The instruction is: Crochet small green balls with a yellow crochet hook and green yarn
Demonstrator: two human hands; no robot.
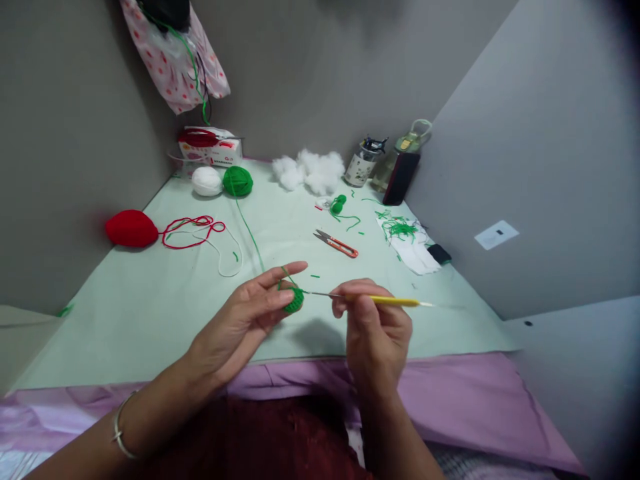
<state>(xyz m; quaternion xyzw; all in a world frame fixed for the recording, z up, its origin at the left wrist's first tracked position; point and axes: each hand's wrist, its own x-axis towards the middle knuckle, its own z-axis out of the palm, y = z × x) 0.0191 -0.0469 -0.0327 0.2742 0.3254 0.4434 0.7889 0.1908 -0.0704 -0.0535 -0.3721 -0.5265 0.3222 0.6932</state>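
Note:
My left hand (250,310) pinches a small round green crochet piece (294,301) between thumb and fingers, its index finger stretched out with green yarn over it. That yarn runs back across the table to a green yarn ball (238,181). In my right hand (375,320) is a crochet hook with a yellow handle (397,301), held like a pencil. Its thin metal shaft points left, and the tip meets the edge of the green piece. Whether a loop sits on the tip is too small to tell.
Behind my hands lie orange-handled thread snips (337,244). A white yarn ball (207,181) and red yarn (132,229) are at the left. White stuffing (311,171), a pen cup (361,167), a bottle (407,143) and green scraps (400,228) stand or lie farther back and right.

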